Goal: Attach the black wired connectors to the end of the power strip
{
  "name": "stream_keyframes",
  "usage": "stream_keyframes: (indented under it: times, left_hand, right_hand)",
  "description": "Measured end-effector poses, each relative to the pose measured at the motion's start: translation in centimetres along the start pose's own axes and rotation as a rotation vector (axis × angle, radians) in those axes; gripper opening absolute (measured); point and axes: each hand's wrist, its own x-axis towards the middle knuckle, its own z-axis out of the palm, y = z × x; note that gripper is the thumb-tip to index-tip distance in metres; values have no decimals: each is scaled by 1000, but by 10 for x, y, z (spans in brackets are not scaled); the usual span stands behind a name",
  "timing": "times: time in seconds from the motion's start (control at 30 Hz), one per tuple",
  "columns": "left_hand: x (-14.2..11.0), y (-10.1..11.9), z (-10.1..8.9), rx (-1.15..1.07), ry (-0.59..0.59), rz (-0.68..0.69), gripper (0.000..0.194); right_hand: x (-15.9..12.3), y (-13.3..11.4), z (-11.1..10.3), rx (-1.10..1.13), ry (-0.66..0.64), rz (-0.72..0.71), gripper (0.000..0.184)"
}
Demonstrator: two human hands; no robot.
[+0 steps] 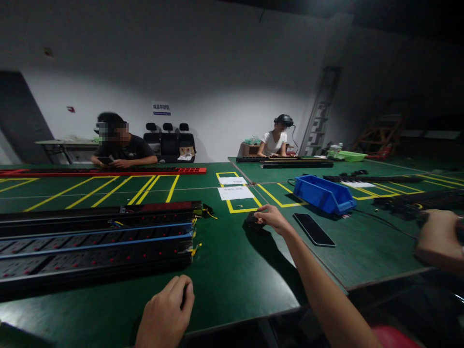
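Observation:
My left hand point(166, 311) rests by the near table edge with its fingers curled into a loose fist; nothing shows in it. Farther out, my right hand point(273, 218) reaches over the green tabletop point(224, 270), its fingers bent and closed at a small dark object point(253, 220). Shadow and fingers partly hide that object, so its kind is unclear. To the right of my right hand lies a phone point(313, 229), screen up. Long black power strips point(108, 256) with red dots, blue edging and yellow wire ends lie side by side on the left.
A blue bin point(322, 193) stands right of centre, a cable running beside it. White paper sheets point(235, 193) lie among yellow tape lines. A co-worker's hand point(440, 237) is at the right edge. Two people sit across the table, behind a red strip point(192, 170) and dark strips point(297, 165).

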Motion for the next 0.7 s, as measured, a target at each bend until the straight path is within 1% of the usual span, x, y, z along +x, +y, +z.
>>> stream_keyframes:
  times: [0.07, 0.27, 0.47, 0.63, 0.7]
  left_hand:
    - [0, 0, -1, -5, 4, 0, 32]
    - [0, 0, -1, -12, 23, 13, 33]
    - [0, -1, 0, 10, 19, 12, 32]
    - [0, -2, 2, 27, 18, 12, 32]
    - [-1, -2, 3, 31, 20, 14, 32]
  right_hand:
    - [0, 1, -1, -60, -4, -7, 30]
    - [3, 6, -6, -331, -1, -18, 23]
    - [5, 8, -16, -580, 46, -95, 28]
    - [5, 7, -22, -624, 15, -84, 32]
    - [5, 6, -23, -600, 17, -107, 30]
